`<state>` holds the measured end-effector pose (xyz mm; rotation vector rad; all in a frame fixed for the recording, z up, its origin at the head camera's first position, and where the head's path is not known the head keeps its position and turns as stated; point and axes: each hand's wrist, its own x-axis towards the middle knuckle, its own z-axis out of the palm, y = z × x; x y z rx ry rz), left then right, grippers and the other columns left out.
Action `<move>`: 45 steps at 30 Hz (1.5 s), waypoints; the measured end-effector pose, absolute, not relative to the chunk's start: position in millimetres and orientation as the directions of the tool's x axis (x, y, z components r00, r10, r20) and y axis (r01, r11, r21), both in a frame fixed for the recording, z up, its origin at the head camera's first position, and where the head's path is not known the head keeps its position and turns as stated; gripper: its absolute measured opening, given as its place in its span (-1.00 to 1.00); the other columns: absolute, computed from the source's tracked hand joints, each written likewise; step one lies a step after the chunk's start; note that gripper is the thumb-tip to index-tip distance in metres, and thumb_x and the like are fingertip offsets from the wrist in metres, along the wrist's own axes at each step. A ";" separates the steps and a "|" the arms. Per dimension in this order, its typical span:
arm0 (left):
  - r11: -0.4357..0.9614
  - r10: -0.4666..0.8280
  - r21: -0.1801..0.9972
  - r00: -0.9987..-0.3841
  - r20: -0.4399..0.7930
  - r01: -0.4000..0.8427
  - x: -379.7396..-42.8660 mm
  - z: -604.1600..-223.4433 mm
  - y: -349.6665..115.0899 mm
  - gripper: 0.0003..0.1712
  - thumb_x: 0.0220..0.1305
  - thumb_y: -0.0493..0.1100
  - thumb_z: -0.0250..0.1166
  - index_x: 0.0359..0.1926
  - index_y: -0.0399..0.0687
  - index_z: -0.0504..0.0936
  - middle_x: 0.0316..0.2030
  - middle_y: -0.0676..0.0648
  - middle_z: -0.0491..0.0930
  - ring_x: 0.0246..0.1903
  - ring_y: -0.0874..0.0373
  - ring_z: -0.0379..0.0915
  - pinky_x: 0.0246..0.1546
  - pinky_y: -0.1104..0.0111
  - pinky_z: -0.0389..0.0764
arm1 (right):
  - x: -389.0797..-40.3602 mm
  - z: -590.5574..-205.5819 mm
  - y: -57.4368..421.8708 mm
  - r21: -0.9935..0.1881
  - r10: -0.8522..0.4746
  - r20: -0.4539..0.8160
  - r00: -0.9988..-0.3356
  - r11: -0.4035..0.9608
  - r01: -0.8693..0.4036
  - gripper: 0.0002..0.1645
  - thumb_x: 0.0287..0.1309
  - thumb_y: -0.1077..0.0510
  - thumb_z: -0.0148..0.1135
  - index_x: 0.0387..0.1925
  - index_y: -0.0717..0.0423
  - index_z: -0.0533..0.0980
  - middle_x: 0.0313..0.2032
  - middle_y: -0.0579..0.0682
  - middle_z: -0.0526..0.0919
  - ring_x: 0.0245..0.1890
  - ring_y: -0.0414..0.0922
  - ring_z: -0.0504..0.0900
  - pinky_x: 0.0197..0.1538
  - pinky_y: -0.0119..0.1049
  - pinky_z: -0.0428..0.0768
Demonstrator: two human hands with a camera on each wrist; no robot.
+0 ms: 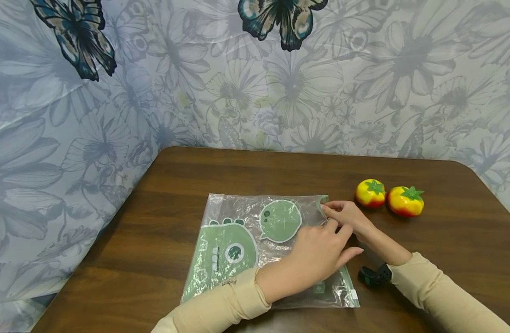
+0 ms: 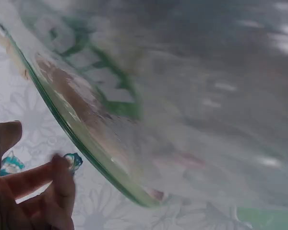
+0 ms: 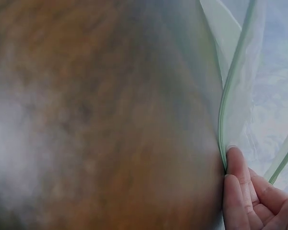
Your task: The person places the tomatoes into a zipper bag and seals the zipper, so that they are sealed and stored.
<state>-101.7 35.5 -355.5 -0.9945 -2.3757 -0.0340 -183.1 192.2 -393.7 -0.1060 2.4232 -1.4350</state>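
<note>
A clear plastic zip bag (image 1: 215,273) with green printed shapes lies flat on the table, its green-edged mouth facing right. My right hand (image 1: 346,216) pinches the bag's top right corner between thumb and fingers; in the right wrist view the fingers (image 3: 236,172) press on its green strip, and the mouth's two sides stand apart. Over the bag's right part reaches my left hand (image 1: 321,249), thumb spread and fingers close beside the right hand. The left wrist view shows its fingers (image 2: 62,187) loosely bent near the bag's edge, holding nothing. A white slider (image 1: 354,294) sits at the lower right corner.
Two yellow-red tomato-like fruits (image 1: 370,193) with green leafy tops stand on the brown wooden table (image 1: 155,240), just beyond the right hand. A black device (image 1: 376,276) is strapped on the right wrist. Behind the table hangs a floral backdrop (image 1: 313,101) with butterflies.
</note>
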 end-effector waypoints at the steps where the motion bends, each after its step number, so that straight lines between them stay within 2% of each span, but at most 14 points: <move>1: 0.729 0.648 -0.163 -0.594 0.476 0.665 -102.3 -354.9 38.5 -0.53 0.26 0.36 0.01 -0.41 0.12 0.50 -0.61 0.13 0.40 -0.81 0.29 0.19 -0.86 0.51 0.06 | -182.8 -394.1 192.1 -0.867 -0.223 -0.233 -0.947 0.488 0.098 -0.25 0.26 -0.13 0.12 0.14 0.47 0.35 -0.08 0.24 0.55 -0.19 0.04 0.57 -0.18 -0.22 0.58; 5: 0.778 0.616 -0.057 -0.742 0.264 0.625 -103.1 -355.0 49.1 -0.37 0.20 0.49 -0.14 -0.52 0.14 0.50 -0.79 0.15 0.28 -0.84 0.21 0.20 -0.86 0.43 0.13 | -182.8 -396.9 191.9 -0.876 -0.232 -0.214 -0.949 0.475 0.082 -0.29 0.26 -0.09 0.13 0.12 0.49 0.36 -0.14 0.21 0.58 -0.20 0.04 0.60 -0.14 -0.20 0.58; 8: 0.814 0.577 0.003 -0.809 0.113 0.581 -101.8 -357.4 52.2 -0.30 0.16 0.54 -0.18 -0.64 0.14 0.50 -0.85 0.13 0.23 -0.82 0.17 0.25 -0.84 0.39 0.22 | -183.6 -398.8 191.8 -0.879 -0.230 -0.207 -0.951 0.470 0.078 -0.33 0.26 -0.05 0.14 0.10 0.49 0.39 -0.20 0.16 0.62 -0.24 0.01 0.62 -0.13 -0.21 0.58; 12: 0.799 0.597 0.011 -0.797 0.091 0.601 -102.2 -364.1 47.6 -0.39 0.20 0.40 0.03 -0.76 0.15 0.49 -0.84 0.13 0.29 -0.79 0.22 0.29 -0.83 0.43 0.26 | -183.7 -396.7 191.3 -0.877 -0.212 -0.208 -0.955 0.473 0.086 -0.31 0.23 -0.09 0.17 0.08 0.48 0.41 -0.26 0.12 0.65 -0.26 -0.01 0.63 -0.15 -0.22 0.59; 14: 0.787 0.613 0.016 -0.784 0.094 0.617 -103.2 -368.0 43.7 -0.49 0.20 0.29 0.16 -0.75 0.15 0.48 -0.83 0.15 0.29 -0.78 0.26 0.29 -0.82 0.44 0.29 | -183.2 -394.5 190.9 -0.877 -0.208 -0.209 -0.955 0.472 0.089 -0.28 0.22 -0.11 0.18 0.08 0.48 0.41 -0.26 0.13 0.66 -0.26 -0.01 0.64 -0.16 -0.22 0.59; 17: 0.778 0.624 0.050 -0.779 0.067 0.627 -104.6 -374.1 36.8 -0.60 0.11 0.15 0.29 -0.73 0.14 0.45 -0.80 0.17 0.32 -0.73 0.27 0.34 -0.76 0.42 0.34 | -182.4 -392.1 190.2 -0.876 -0.210 -0.211 -0.955 0.474 0.089 -0.27 0.22 -0.11 0.17 0.09 0.49 0.39 -0.24 0.15 0.66 -0.26 -0.01 0.64 -0.16 -0.22 0.58; 19: 0.760 0.641 0.106 -0.766 0.039 0.641 -105.3 -377.1 31.0 -0.64 0.03 0.02 0.35 -0.74 0.13 0.42 -0.81 0.18 0.31 -0.75 0.29 0.29 -0.77 0.44 0.31 | -182.5 -392.4 190.3 -0.874 -0.211 -0.208 -0.955 0.479 0.085 -0.27 0.22 -0.11 0.17 0.10 0.49 0.38 -0.23 0.16 0.65 -0.26 -0.02 0.64 -0.16 -0.22 0.58; 23: 0.717 0.676 0.238 -0.737 -0.006 0.656 -107.2 -380.2 19.9 -0.75 -0.11 -0.13 0.43 -0.69 0.08 0.49 -0.74 0.19 0.38 -0.70 0.32 0.29 -0.70 0.51 0.29 | -183.4 -393.4 191.0 -0.872 -0.216 -0.205 -0.955 0.482 0.078 -0.27 0.22 -0.11 0.17 0.10 0.49 0.38 -0.22 0.16 0.66 -0.26 -0.03 0.65 -0.15 -0.22 0.58; 26: 0.702 0.681 0.298 -0.732 -0.013 0.647 -109.3 -381.4 15.5 -0.80 -0.14 -0.11 0.49 -0.52 0.03 0.60 -0.62 0.18 0.47 -0.60 0.32 0.37 -0.59 0.53 0.36 | -184.3 -394.1 192.0 -0.874 -0.212 -0.210 -0.954 0.477 0.087 -0.25 0.21 -0.12 0.18 0.10 0.50 0.38 -0.22 0.16 0.66 -0.26 -0.04 0.65 -0.14 -0.22 0.58; 31: 0.691 0.693 0.293 -0.721 -0.009 0.661 -111.3 -384.2 11.8 -0.40 -0.23 0.06 0.56 -0.13 -0.07 0.60 -0.40 0.10 0.59 -0.39 0.26 0.51 -0.40 0.47 0.49 | -184.6 -394.5 192.5 -0.877 -0.215 -0.222 -0.951 0.470 0.098 -0.24 0.22 -0.13 0.17 0.11 0.50 0.37 -0.20 0.17 0.66 -0.24 -0.02 0.65 -0.11 -0.18 0.57; 37: 0.743 0.648 0.257 -0.761 -0.041 0.618 -109.5 -385.6 5.5 0.11 -0.27 0.24 0.53 0.28 -0.20 0.34 -0.09 -0.02 0.61 -0.16 0.19 0.54 -0.25 0.43 0.54 | -183.9 -395.1 190.5 -0.884 -0.223 -0.230 -0.947 0.454 0.108 -0.19 0.21 -0.16 0.17 0.13 0.51 0.35 -0.17 0.21 0.63 -0.19 0.02 0.63 -0.06 -0.13 0.54; 41: 0.776 0.603 0.272 -0.795 -0.056 0.569 -107.8 -385.3 2.6 0.32 -0.32 0.30 0.51 0.37 -0.28 0.14 0.03 -0.06 0.55 -0.08 0.16 0.52 -0.19 0.42 0.53 | -184.0 -395.8 192.3 -0.888 -0.225 -0.241 -0.944 0.445 0.121 -0.18 0.20 -0.16 0.17 0.15 0.50 0.33 -0.15 0.20 0.63 -0.18 0.01 0.63 -0.05 -0.15 0.54; 45: 0.791 0.568 0.312 -0.821 -0.058 0.526 -106.9 -385.4 0.8 0.43 -0.36 0.30 0.53 0.40 -0.33 0.01 0.11 -0.10 0.48 -0.07 0.13 0.51 -0.18 0.40 0.53 | -183.1 -395.6 195.5 -0.900 -0.228 -0.254 -0.940 0.412 0.143 -0.19 0.21 -0.15 0.17 0.17 0.48 0.32 -0.13 0.19 0.63 -0.14 -0.01 0.62 -0.04 -0.21 0.53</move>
